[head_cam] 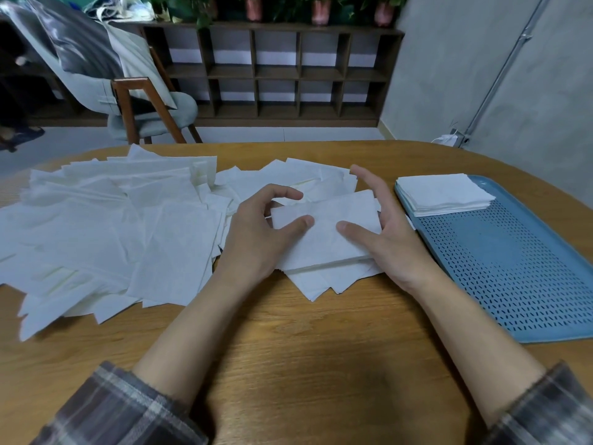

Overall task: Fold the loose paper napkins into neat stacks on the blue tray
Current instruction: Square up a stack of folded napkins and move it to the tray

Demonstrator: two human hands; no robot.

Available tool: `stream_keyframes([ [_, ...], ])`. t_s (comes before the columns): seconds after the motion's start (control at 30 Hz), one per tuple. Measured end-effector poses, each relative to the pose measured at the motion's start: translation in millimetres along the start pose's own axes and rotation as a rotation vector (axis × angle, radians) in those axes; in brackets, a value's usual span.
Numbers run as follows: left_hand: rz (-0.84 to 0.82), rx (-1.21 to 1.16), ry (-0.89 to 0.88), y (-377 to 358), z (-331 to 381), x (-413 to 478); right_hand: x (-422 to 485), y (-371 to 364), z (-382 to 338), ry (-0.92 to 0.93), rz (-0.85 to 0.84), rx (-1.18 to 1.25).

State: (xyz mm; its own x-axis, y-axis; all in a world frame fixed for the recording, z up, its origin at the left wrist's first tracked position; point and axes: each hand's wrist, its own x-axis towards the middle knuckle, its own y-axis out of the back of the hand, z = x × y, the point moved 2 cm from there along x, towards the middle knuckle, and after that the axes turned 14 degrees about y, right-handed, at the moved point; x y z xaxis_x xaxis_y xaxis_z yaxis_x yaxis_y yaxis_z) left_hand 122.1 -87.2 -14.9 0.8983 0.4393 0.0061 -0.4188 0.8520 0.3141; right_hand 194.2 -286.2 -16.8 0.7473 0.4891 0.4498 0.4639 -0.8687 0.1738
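Atop loose pile (128, 226): folded napkin (324, 242) | left fingers (288, 191) curl round it | right fingers (369, 184) spread alongside

Looked like an office lounge or break room. Held a rounded light-brown wooden table (288, 348), a long dark-brown wooden cubbyhole shelf (276, 72) topped with green plants in pink pots (321, 11), and a grey padded wooden-legged armchair (179, 107). Backed onto a bare grey plastered wall (449, 75) with an exposed metal conduit pipe (525, 36).

Wooden table (305, 348): loose napkins (112, 226) spread left to centre, blue tray (513, 268) right.
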Motion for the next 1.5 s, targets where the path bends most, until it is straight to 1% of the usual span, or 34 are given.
stream_keyframes([
  [0.07, 0.030, 0.013, -0.007, 3, 0, 1, 0, 2, 0, 0.031, 0.005, -0.004],
  [0.13, 0.020, -0.047, 0.013, 6, 4, 0, 1, 5, -1, 0.044, 0.018, 0.107],
  [0.2, -0.076, -0.151, 0.047, 6, 9, -3, 1, 6, -3, 0.041, 0.047, 0.206],
  [0.27, -0.165, -0.223, 0.076, 3, 12, -7, 1, 6, -4, 0.058, 0.071, 0.153],
  [0.3, -0.171, -0.217, 0.065, 2, 13, -8, 2, 7, -3, 0.062, 0.081, 0.111],
  [0.37, -0.128, -0.159, 0.021, 1, 11, -7, 2, 8, -1, 0.056, 0.079, 0.100],
  [0.47, -0.059, -0.107, -0.016, -2, 6, -6, 3, 11, 2, 0.057, 0.015, 0.046],
  [0.5, -0.038, -0.066, -0.049, -3, 4, -5, 3, 11, 2, 0.054, 0.018, 0.003],
  [0.57, 0.003, 0.104, -0.162, -5, 2, -4, 3, 14, 2, 0.046, 0.087, -0.085],
  [0.6, -0.004, 0.203, -0.223, -6, 0, -4, 4, 16, 3, 0.043, 0.137, -0.126],
  [0.67, -0.094, 0.371, -0.311, -9, -4, -2, 5, 22, 5, 0.031, 0.225, -0.180],
  [0.73, -0.203, 0.506, -0.333, -12, -8, -4, 6, 25, 6, 0.017, 0.278, -0.199],
  [0.8, -0.250, 0.578, -0.325, -14, -10, -6, 5, 25, 5, 0.014, 0.293, -0.214],
  [1.03, -0.232, 0.620, -0.349, -13, -12, -6, 5, 24, 7, 0.015, 0.290, -0.240],
  [1.17, -0.171, 0.598, -0.424, -18, -10, -10, 5, 24, 7, 0.013, 0.306, -0.247],
  [1.37, -0.215, 0.572, -0.437, -23, -12, -10, 5, 23, 7, 0.010, 0.289, -0.254],
  [1.5, -0.190, 0.628, -0.520, -27, -11, -12, 5, 22, 8, 0.012, 0.276, -0.258],
])
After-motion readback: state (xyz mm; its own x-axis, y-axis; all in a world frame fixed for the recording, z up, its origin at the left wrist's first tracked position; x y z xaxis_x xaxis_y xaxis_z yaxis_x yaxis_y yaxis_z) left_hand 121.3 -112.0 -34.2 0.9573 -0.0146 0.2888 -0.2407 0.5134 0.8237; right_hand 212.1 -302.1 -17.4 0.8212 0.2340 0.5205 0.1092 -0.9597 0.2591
